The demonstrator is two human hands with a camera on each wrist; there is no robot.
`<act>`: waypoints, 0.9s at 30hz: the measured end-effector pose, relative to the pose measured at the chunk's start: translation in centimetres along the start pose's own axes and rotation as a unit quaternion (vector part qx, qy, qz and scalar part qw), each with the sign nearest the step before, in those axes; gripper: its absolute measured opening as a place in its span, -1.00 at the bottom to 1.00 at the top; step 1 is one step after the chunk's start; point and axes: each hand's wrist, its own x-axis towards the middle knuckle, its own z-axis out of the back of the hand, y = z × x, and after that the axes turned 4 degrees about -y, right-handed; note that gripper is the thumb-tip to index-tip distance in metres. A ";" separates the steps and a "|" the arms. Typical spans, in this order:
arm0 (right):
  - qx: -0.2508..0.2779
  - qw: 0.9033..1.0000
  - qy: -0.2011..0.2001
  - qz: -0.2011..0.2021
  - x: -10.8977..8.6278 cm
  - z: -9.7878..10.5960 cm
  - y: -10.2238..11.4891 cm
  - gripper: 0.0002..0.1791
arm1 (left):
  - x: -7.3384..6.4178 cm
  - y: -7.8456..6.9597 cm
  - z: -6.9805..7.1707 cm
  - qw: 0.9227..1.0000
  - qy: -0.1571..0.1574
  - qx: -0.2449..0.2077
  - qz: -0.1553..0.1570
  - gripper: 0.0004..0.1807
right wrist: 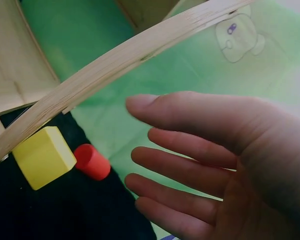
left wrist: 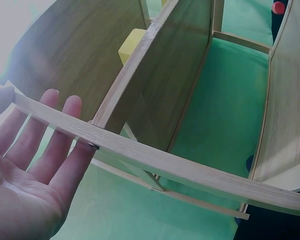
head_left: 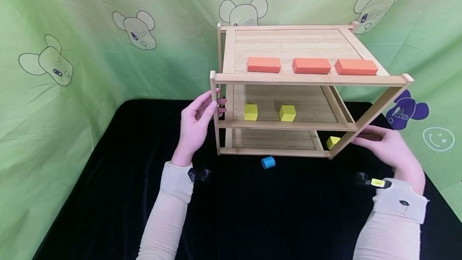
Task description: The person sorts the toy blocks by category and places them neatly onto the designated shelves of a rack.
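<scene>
A three-tier wooden shelf [head_left: 288, 78] stands on the black cloth. My left hand [head_left: 195, 123] grips its front left post, thumb in front and fingers behind; the left wrist view shows these fingers [left wrist: 37, 135] beyond the post. Beside the front right post, my right hand [head_left: 391, 149] has its fingers spread and holds nothing. In the right wrist view a gap shows between its thumb and the post [right wrist: 125, 57]. A yellow cube [right wrist: 42, 160] lies on the cloth near that post, with a red cylinder [right wrist: 93, 162] behind it.
Three orange-red blocks [head_left: 264, 64] lie in a row on the top tier. Two yellow cubes [head_left: 287, 113] sit on the middle tier. A blue cylinder [head_left: 268, 162] lies on the black cloth [head_left: 274, 212] before the shelf. Green printed fabric [head_left: 180, 63] hangs behind.
</scene>
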 end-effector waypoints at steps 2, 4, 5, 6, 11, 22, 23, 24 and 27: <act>-0.008 1.000 0.011 0.002 0.2 -0.3 -0.3 -0.59 | 0.0 0.0 0.0 1.000 0.000 -0.001 0.000 -0.65; -0.020 1.000 0.020 0.009 0.4 -0.6 -0.6 -0.53 | 0.0 0.1 0.0 1.000 0.000 -0.002 -0.001 -0.65; -0.023 0.999 0.025 0.010 0.6 -0.8 -0.7 -0.49 | 0.0 0.1 0.1 1.000 0.000 -0.002 -0.002 -0.65; -0.024 0.999 0.031 0.009 0.7 -1.0 -0.7 -0.46 | 0.0 0.1 0.1 1.000 0.000 -0.002 -0.003 -0.65; -0.026 0.998 0.050 0.006 1.0 -1.8 -0.9 -0.43 | 0.0 0.1 0.0 1.000 -0.001 0.000 -0.002 -0.64; -0.021 0.999 0.042 0.017 1.4 -3.0 -1.8 -0.52 | 0.0 -0.1 -0.1 1.000 -0.004 -0.007 0.004 -0.65; -0.023 0.999 0.041 0.019 1.4 -3.1 -1.8 -0.53 | 0.0 -0.1 -0.1 1.000 -0.005 -0.006 0.003 -0.65; -0.025 0.999 0.038 0.020 1.4 -3.1 -1.8 -0.53 | 0.0 -0.1 -0.1 1.000 -0.006 -0.004 0.003 -0.65; -0.024 0.999 0.036 0.020 1.5 -3.3 -1.8 -0.54 | 0.0 -0.1 -0.1 1.000 -0.007 -0.001 0.002 -0.65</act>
